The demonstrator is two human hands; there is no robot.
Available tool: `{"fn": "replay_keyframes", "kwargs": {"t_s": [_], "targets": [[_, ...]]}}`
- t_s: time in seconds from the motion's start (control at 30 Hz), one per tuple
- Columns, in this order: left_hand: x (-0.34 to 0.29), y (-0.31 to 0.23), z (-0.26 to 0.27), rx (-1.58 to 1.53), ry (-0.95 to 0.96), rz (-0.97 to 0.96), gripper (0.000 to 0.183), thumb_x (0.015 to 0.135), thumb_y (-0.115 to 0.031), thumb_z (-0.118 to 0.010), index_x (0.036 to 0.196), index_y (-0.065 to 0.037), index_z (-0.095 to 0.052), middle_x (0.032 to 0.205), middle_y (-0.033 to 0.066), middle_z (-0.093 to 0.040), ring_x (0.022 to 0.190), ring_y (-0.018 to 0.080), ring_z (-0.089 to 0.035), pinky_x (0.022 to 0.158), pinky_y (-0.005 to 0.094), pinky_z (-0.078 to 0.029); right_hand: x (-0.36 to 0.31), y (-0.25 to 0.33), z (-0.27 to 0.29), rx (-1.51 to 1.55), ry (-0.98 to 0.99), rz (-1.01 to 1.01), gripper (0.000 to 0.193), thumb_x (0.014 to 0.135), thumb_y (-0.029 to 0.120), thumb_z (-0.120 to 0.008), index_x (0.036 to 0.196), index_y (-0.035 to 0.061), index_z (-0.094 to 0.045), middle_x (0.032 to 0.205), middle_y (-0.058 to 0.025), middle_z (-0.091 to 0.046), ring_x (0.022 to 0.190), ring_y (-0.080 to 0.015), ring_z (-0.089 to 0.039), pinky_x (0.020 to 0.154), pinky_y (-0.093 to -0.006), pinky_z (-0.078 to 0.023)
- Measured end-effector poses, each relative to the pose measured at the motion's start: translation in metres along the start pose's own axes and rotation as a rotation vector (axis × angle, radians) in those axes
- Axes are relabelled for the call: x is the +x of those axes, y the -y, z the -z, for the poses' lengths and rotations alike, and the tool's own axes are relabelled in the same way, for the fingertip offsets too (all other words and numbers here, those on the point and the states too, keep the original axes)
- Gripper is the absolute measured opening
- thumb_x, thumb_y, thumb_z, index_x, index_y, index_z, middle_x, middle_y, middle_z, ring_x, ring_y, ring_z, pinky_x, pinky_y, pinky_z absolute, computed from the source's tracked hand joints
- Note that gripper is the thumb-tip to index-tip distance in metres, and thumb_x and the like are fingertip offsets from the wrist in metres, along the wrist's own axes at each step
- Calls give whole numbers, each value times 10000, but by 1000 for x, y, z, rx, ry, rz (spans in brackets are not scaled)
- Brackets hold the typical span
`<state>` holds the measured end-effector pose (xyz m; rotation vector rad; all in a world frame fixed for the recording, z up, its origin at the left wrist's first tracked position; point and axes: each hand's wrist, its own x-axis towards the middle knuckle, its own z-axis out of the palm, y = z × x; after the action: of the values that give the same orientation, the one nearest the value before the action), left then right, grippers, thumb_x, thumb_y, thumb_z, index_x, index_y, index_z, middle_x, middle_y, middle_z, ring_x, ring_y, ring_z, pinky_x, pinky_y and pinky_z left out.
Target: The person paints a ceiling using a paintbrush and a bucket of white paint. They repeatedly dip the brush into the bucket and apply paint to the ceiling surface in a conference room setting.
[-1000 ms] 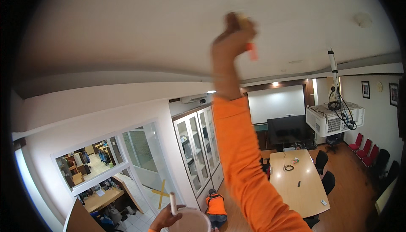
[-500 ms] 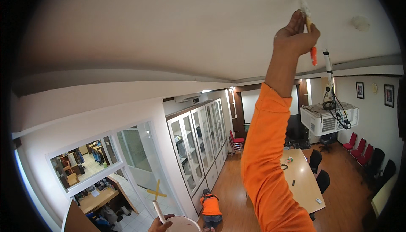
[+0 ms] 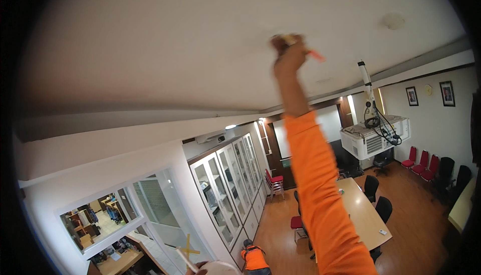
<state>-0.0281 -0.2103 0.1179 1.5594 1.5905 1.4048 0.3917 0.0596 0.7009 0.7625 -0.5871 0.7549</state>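
Note:
Overhead, my right hand is raised to the white ceiling, closed around a paintbrush. The brush's orange handle end sticks out to the right of my fist, blurred by motion; its bristles are mostly hidden by the fingers. At the bottom edge, only a little of my left hand shows, at the rim of a pale round tub. A white stick slants up beside the thumb. The tub's contents are out of sight.
A projector hangs from the ceiling on the right. Below are a long table and black chairs. Glass-door cabinets line the left wall, where a person in orange crouches. A round patch marks the ceiling.
My right hand has moved left and lower in view with the brush, its wrist turned. The view has shifted, and the left hand and tub have sunk toward the bottom edge.

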Motion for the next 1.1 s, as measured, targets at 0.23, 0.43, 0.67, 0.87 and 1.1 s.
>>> {"fn": "replay_keyframes", "kwargs": {"t_s": [0.23, 0.43, 0.67, 0.87, 1.1], "targets": [[-97, 63, 64, 86, -60, 112, 431, 950, -225, -663, 1295, 28, -611, 1206, 165, -670, 1080, 247, -607, 928, 403, -492, 157, 215, 49, 182, -176, 315, 236, 916, 169, -509, 973, -55, -461, 881, -157, -617, 762, -271, -670, 747, -397, -627], [-62, 80, 85, 278, -31, 81, 477, 924, -241, -693, 1297, 43, -607, 1225, 176, -677, 1122, 272, -612, 955, 407, -491, 111, 193, 1, 248, -112, 391, 334, 931, 256, -476, 1007, -59, -557, 908, -157, -657, 816, -276, -681, 830, -348, -593], [9, 32, 37, 225, -117, -250, 452, 908, -176, -662, 1300, 41, -604, 1256, 180, -662, 1173, 267, -598, 1001, 389, -471, -26, 73, -20, -119, 87, 36, 167, 986, 228, -511, 965, 63, -528, 817, -109, -642, 745, -253, -658, 726, -396, -572], [4, 14, 21, 55, -105, -151, 433, 896, -151, -668, 1287, 28, -617, 1215, 166, -668, 1144, 284, -598, 1017, 400, -453, 58, 159, -10, -11, 107, 398, 202, 983, 232, -526, 924, 40, -551, 839, -124, -675, 740, -260, -684, 746, -383, -594], [3, -14, 18, 125, 38, -163, 422, 872, -176, -674, 1262, -16, -656, 1202, 175, -677, 1143, 306, -605, 993, 418, -470, 11, 122, -33, 74, -70, 352, 252, 977, 217, -479, 1014, -30, -511, 952, -178, -652, 852, -277, -685, 804, -348, -596]]}}
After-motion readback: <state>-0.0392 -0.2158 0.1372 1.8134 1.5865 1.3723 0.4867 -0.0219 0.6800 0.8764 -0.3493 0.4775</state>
